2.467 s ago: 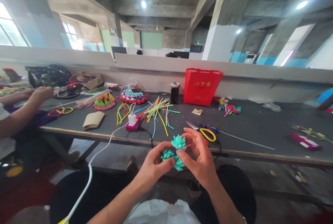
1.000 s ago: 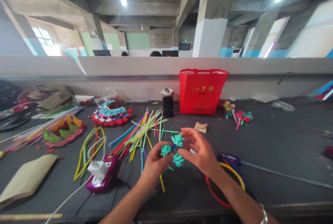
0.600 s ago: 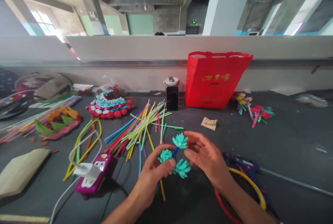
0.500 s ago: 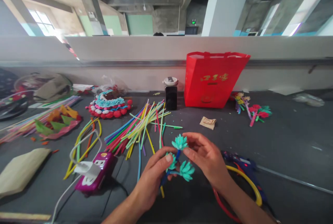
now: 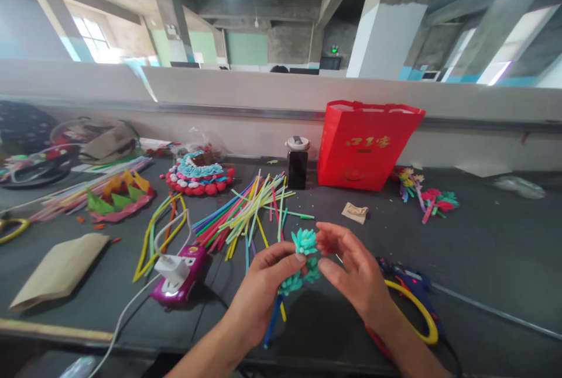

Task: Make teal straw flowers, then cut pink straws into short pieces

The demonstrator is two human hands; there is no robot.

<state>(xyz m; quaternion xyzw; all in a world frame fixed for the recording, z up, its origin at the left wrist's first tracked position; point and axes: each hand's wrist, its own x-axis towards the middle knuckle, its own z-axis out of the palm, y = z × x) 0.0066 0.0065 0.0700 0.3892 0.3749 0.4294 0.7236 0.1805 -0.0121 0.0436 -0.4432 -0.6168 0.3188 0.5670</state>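
Note:
A small bunch of turquoise flowers [image 5: 304, 241] with blue stems is pinched in my left hand [image 5: 267, 281], thumb on top near one blossom. Other turquoise blossoms sit below that thumb, and a dark blue stem end [image 5: 273, 324] points down toward the table edge. My right hand [image 5: 353, 270] hovers just right of the flowers. Its thumb and fingers are apart and curved, with nothing plainly between them. Beyond my hands lies a pile of coloured straw-like sticks [image 5: 246, 208].
A purple power strip [image 5: 181, 284] with a white plug and cable lies left. A blue glue gun [image 5: 413, 284] and yellow ring [image 5: 421, 308] lie right. Behind stand a red bag [image 5: 369, 150] and a cup with a black phone [image 5: 297, 169]. Finished-looking flowers [image 5: 434, 202] lie back right.
My left hand has turned the flower bunch, so its blossoms are bunched together and the stem points down. My right hand has moved slightly away from the top blossom. The camera view has shifted.

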